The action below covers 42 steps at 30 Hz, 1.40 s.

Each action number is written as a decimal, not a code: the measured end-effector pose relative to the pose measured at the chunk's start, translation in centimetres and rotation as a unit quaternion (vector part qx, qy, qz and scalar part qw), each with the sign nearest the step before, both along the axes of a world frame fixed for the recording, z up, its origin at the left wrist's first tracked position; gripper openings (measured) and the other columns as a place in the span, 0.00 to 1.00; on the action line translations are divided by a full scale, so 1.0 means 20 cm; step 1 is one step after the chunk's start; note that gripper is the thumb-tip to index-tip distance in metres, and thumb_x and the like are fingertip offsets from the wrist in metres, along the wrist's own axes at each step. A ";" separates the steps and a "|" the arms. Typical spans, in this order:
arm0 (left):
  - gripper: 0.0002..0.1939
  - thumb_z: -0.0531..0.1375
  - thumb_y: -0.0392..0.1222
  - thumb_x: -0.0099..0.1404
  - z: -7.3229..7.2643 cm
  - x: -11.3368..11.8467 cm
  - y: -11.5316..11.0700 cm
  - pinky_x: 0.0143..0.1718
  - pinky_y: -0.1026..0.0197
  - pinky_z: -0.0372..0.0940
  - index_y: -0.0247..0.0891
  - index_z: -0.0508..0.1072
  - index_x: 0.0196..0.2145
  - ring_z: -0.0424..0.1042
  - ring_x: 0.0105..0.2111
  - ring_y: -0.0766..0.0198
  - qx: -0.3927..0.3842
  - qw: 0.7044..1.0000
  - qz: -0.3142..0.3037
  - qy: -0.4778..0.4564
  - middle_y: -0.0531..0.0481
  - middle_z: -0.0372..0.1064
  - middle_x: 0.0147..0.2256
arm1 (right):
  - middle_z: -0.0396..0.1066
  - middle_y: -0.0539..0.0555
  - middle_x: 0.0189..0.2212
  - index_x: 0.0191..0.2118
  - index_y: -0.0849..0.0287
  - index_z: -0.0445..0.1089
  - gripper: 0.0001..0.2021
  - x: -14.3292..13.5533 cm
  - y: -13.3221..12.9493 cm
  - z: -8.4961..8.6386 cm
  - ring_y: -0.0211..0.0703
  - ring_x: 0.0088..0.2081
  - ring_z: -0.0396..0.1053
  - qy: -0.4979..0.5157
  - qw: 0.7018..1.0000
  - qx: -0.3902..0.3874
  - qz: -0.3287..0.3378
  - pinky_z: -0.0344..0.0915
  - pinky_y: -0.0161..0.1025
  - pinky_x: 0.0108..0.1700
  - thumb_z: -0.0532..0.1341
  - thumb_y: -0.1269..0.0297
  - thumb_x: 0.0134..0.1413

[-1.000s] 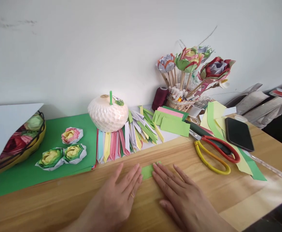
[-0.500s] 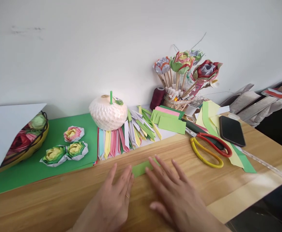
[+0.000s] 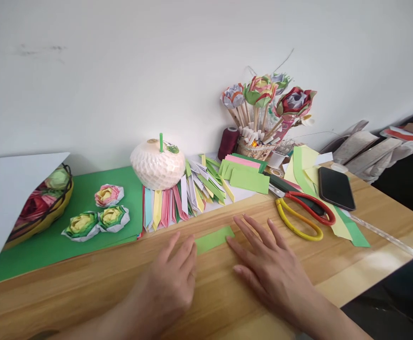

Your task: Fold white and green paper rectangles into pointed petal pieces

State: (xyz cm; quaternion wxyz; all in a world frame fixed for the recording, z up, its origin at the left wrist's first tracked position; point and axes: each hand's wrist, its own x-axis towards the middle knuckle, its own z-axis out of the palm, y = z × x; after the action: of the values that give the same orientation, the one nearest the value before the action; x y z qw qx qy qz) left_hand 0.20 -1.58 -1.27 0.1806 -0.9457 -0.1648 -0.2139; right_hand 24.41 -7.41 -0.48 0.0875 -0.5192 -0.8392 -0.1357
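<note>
A light green paper strip (image 3: 213, 239) lies flat on the wooden table between my two hands. My left hand (image 3: 173, 274) rests at its left end, fingers stretched forward and the fingertips touching or just beside the paper. At the strip's right end is my right hand (image 3: 268, 262), its fingers spread on the wood and the index fingertip by the paper's corner. Neither hand grips anything. Beyond the strip lie folded paper pieces (image 3: 167, 208) in several colours, and a stack of green paper rectangles (image 3: 249, 180).
Scissors (image 3: 300, 217) with red and yellow handles lie to the right, near a phone (image 3: 336, 188) on paper offcuts. A white round ornament (image 3: 159, 163) stands at the back. Paper flowers (image 3: 113, 218) sit on green sheets at left; a basket (image 3: 256, 150) holds stemmed ones.
My right hand has slid right along the strip, uncovering its right end. My left hand stays by the left end, its wrist slightly turned. The view has shifted a little.
</note>
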 end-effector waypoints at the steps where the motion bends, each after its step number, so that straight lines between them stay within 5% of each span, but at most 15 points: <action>1: 0.12 0.51 0.30 0.64 0.01 0.02 0.01 0.50 0.45 0.57 0.28 0.75 0.35 0.68 0.42 0.51 -0.010 1.000 -0.005 -0.008 0.39 0.72 0.35 | 0.59 0.60 0.59 0.53 0.54 0.68 0.18 -0.01 0.00 0.00 0.58 0.61 0.54 0.008 1.000 -0.001 0.001 0.51 0.60 0.58 0.54 0.55 0.61; 6: 0.21 0.54 0.31 0.64 0.05 0.08 0.06 0.39 0.53 0.63 0.35 0.65 0.55 0.67 0.36 0.55 -0.092 0.984 0.030 0.150 0.45 0.67 0.34 | 0.69 0.56 0.52 0.49 0.56 0.71 0.20 -0.04 0.00 -0.01 0.54 0.57 0.61 0.064 0.998 0.007 -0.009 0.52 0.57 0.59 0.50 0.52 0.64; 12: 0.13 0.61 0.37 0.62 0.09 -0.01 0.08 0.44 0.50 0.59 0.41 0.73 0.46 0.65 0.40 0.54 -0.083 0.984 0.045 0.151 0.47 0.68 0.34 | 0.70 0.53 0.51 0.49 0.51 0.71 0.17 -0.01 0.02 -0.01 0.52 0.53 0.65 0.097 0.995 -0.013 -0.020 0.54 0.61 0.58 0.48 0.56 0.66; 22: 0.10 0.61 0.38 0.63 0.13 -0.10 0.08 0.48 0.47 0.55 0.44 0.74 0.42 0.67 0.38 0.56 -0.093 0.981 0.061 0.157 0.49 0.70 0.34 | 0.69 0.57 0.53 0.54 0.58 0.67 0.16 0.07 0.02 -0.01 0.51 0.55 0.65 0.093 0.995 -0.024 0.021 0.63 0.57 0.54 0.49 0.66 0.65; 28: 0.12 0.61 0.36 0.63 0.14 -0.10 0.08 0.48 0.48 0.56 0.44 0.73 0.44 0.69 0.38 0.57 -0.121 0.973 0.065 0.185 0.49 0.70 0.37 | 0.69 0.60 0.49 0.53 0.59 0.66 0.16 0.02 0.10 0.00 0.51 0.49 0.67 0.189 0.979 -0.065 -0.041 0.69 0.49 0.48 0.56 0.62 0.61; 36: 0.11 0.57 0.31 0.64 0.14 -0.09 0.11 0.42 0.54 0.61 0.38 0.72 0.44 0.70 0.33 0.59 -0.095 0.981 0.035 0.163 0.49 0.72 0.34 | 0.69 0.59 0.46 0.43 0.59 0.69 0.14 -0.05 0.12 -0.02 0.46 0.45 0.69 0.270 0.961 -0.049 -0.016 0.70 0.44 0.44 0.51 0.77 0.55; 42: 0.22 0.53 0.28 0.62 0.14 -0.05 0.08 0.33 0.59 0.66 0.32 0.64 0.55 0.71 0.34 0.58 -0.119 0.980 0.038 0.156 0.46 0.72 0.34 | 0.72 0.58 0.41 0.45 0.59 0.69 0.16 -0.14 0.08 0.03 0.45 0.40 0.70 0.245 0.965 -0.077 0.054 0.70 0.42 0.38 0.50 0.77 0.56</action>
State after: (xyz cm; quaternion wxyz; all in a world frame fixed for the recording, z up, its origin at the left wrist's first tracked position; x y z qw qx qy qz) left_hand -0.87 0.00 1.45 0.0984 -0.9753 -0.1943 -0.0354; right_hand 21.63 -5.83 0.19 0.2569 -0.4957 -0.8270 0.0655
